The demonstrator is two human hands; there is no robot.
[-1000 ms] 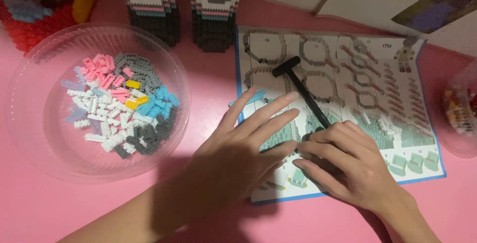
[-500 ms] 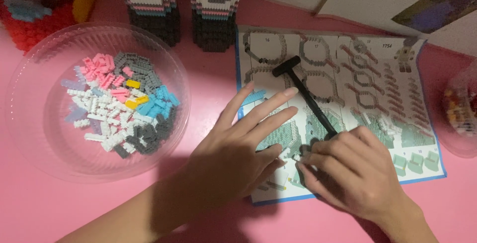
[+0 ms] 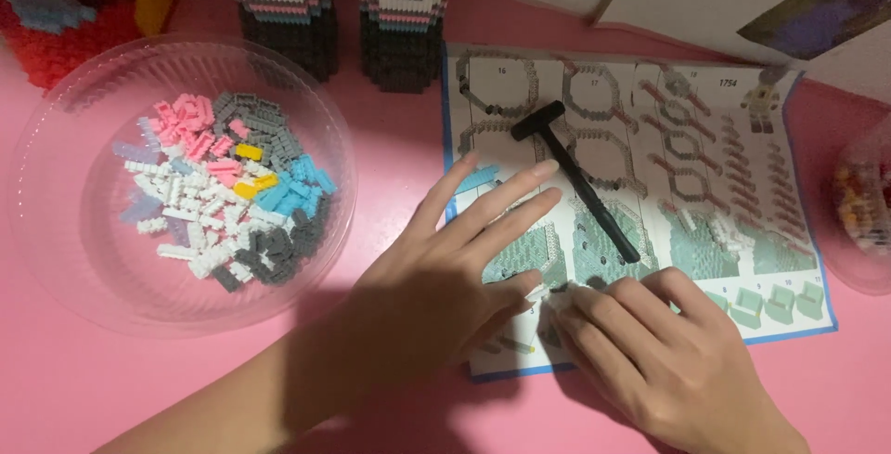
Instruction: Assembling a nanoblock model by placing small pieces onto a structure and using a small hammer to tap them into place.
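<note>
My left hand (image 3: 445,278) lies flat on the lower left part of a printed instruction sheet (image 3: 705,138), fingers spread and pointing up-right. My right hand (image 3: 668,352) rests palm-down at the sheet's bottom edge, its fingers curled with the tips against my left thumb. A tiny pale piece (image 3: 549,292) shows where the two hands meet; whether my right fingers pinch it is unclear. A small black hammer (image 3: 575,175) lies on the sheet just beyond my left fingertips, touching neither hand.
A clear round bowl (image 3: 56,231) at the left holds several pink, white, grey, blue and yellow mini bricks. A tall brick-built figure (image 3: 334,8) stands at the back. Another clear container (image 3: 863,203) is cut off at the right edge. The tabletop is pink.
My right hand has slid down and left along the sheet's lower edge, closing against my left thumb. My left hand and the hammer have hardly moved.
</note>
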